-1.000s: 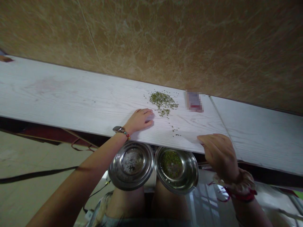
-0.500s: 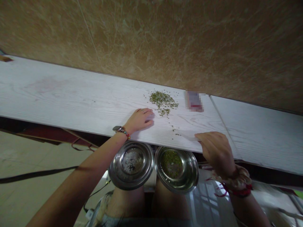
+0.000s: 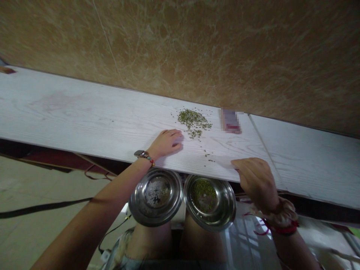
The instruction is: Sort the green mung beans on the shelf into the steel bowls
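A pile of green mung beans (image 3: 192, 119) mixed with some white grains lies on the white wood-grain tabletop (image 3: 92, 112). My left hand (image 3: 167, 141) rests flat on the table just left of the pile, fingers stretched out, holding nothing. Near the front edge, my right hand (image 3: 255, 176) has its fingers drawn together and bent down; whatever they hold, if anything, is hidden. A few stray beans (image 3: 209, 160) lie between the hands. Below the edge, a steel bowl (image 3: 135, 202) holds white grains like rice, and a second steel bowl (image 3: 229, 206) holds green beans.
A blurred-out phone-like object (image 3: 232, 122) lies right of the pile, by the brown marbled wall (image 3: 180, 48). The bowls sit over my thighs. A dark strap (image 3: 45, 207) crosses at the left, and a small brown item (image 3: 7, 70) lies far left.
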A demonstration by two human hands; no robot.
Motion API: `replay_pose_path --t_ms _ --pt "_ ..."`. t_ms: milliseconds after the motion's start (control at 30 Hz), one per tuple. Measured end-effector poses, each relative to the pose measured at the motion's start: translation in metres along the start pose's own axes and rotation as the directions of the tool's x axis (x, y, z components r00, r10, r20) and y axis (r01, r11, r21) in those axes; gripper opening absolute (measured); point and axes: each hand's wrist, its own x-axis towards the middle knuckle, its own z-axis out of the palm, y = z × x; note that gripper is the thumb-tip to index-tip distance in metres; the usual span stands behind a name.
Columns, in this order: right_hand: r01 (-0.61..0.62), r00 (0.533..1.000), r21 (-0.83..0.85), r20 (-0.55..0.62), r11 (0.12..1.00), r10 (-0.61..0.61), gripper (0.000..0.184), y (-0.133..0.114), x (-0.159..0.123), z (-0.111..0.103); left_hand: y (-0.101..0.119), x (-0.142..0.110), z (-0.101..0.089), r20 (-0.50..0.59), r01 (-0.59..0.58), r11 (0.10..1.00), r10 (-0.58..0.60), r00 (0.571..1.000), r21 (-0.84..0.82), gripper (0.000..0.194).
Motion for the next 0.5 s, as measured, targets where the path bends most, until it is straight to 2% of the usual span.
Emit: replay_pose_path --t_ms 167,333,500 --pt "-0.011 1.0 0.004 0.005 1.0 0.011 0.028 0.001 -0.002 -0.006 -0.001 0.001 0.001 -0.009 -0.006 1.0 0.006 1.0 -0.005 0.038" --pt "0.018 1.0 -0.069 -0.018 0.997 -0.02 0.025 0.001 0.006 0.002 0.0 0.0 0.001 -0.01 -0.008 1.0 0.008 1.0 -0.005 0.038" --pt "0.012 1.0 -0.05 0.004 0.999 -0.012 0.028 -0.001 0.008 0.005 0.0 0.0 0.001 -0.008 -0.013 1.0 0.013 1.0 0.002 0.038"
